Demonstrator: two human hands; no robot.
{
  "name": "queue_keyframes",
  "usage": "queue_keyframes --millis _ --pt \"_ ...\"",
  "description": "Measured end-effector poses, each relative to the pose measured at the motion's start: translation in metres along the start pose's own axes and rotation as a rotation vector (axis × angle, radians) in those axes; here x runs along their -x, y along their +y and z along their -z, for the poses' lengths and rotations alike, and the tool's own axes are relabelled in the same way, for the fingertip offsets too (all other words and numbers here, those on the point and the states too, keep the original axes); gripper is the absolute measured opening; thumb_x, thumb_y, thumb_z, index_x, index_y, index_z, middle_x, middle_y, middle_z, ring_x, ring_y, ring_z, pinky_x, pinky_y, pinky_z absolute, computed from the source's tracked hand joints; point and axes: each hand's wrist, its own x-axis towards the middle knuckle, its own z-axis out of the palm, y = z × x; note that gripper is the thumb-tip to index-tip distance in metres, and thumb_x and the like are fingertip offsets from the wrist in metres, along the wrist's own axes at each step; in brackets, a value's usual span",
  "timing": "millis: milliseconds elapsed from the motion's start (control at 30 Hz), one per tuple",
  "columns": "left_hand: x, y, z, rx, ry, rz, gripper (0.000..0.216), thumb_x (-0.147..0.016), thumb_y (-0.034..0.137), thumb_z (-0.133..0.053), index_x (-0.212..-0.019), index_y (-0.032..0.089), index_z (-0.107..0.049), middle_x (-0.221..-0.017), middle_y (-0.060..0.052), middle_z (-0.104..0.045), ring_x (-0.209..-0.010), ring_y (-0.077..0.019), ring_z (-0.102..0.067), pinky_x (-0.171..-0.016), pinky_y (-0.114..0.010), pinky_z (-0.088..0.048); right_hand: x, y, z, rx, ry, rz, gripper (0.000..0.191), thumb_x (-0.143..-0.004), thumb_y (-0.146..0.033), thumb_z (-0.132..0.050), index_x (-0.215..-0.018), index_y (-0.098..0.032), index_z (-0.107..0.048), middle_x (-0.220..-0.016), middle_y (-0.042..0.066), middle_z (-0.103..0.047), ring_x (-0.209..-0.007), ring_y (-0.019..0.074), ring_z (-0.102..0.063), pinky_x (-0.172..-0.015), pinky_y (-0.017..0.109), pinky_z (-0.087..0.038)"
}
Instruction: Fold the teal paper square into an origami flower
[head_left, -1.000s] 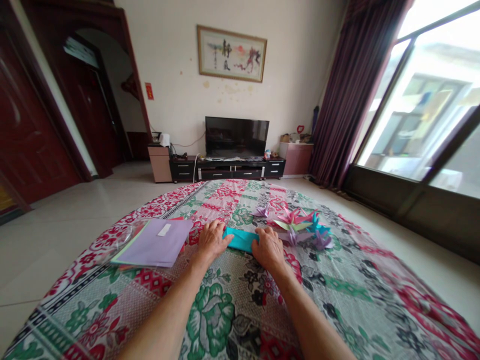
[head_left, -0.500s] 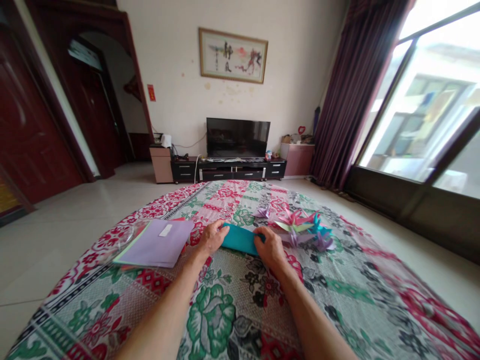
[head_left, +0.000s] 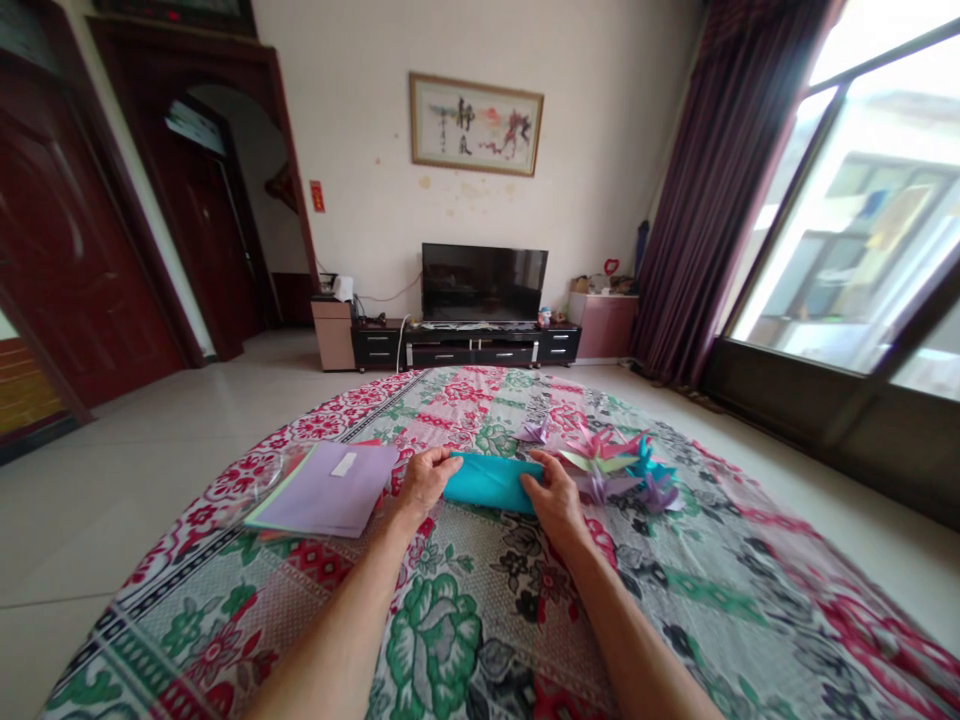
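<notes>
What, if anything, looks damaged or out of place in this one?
Yellowish patches mark the wall below the framed picture, odd against the pale surface; whether stain or damage, I can't tell. No spill shows on the tablecloth, and no tear in the blue paper that the left hand and right hand hold.

The flat-screen television (head_left: 484, 285) has a framed calligraphy painting (head_left: 476, 126) above it, a black TV cabinet (head_left: 442, 356) beneath, a purple curtain (head_left: 712, 200) to the right.
</notes>
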Motion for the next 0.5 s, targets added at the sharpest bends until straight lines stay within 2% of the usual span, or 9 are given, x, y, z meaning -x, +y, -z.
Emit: queue_keyframes --millis 267,500 --pt "0.005 0.003 0.001 0.016 -0.007 0.007 0.024 -0.067 0.040 -0.059 -0.069 0.017 -0.064 -0.055 0.001 -0.058 -0.052 -0.0130 -0.049 -0.048 -0.023 -0.035 0.001 -0.005 0.000 -0.067 -0.007 -0.030 0.056 -0.063 -0.037 -0.062 -0.114 -0.013 -0.056 -0.071 -0.001 -0.057 -0.059 0.0128 -0.049 -0.052 0.023 -0.039" --pt "0.004 0.002 0.001 0.114 -0.003 0.038 0.027 -0.063 0.041 -0.062 -0.070 0.015 -0.063 -0.052 0.004 -0.053 -0.048 -0.0098 -0.043 -0.048 -0.022 -0.033 0.005 -0.015 0.003 -0.231 -0.011 -0.088 0.059 -0.063 -0.043 -0.064 -0.112 -0.014 -0.055 -0.071 0.000 -0.060 -0.059 0.0133 -0.051 -0.052 0.024 -0.041"
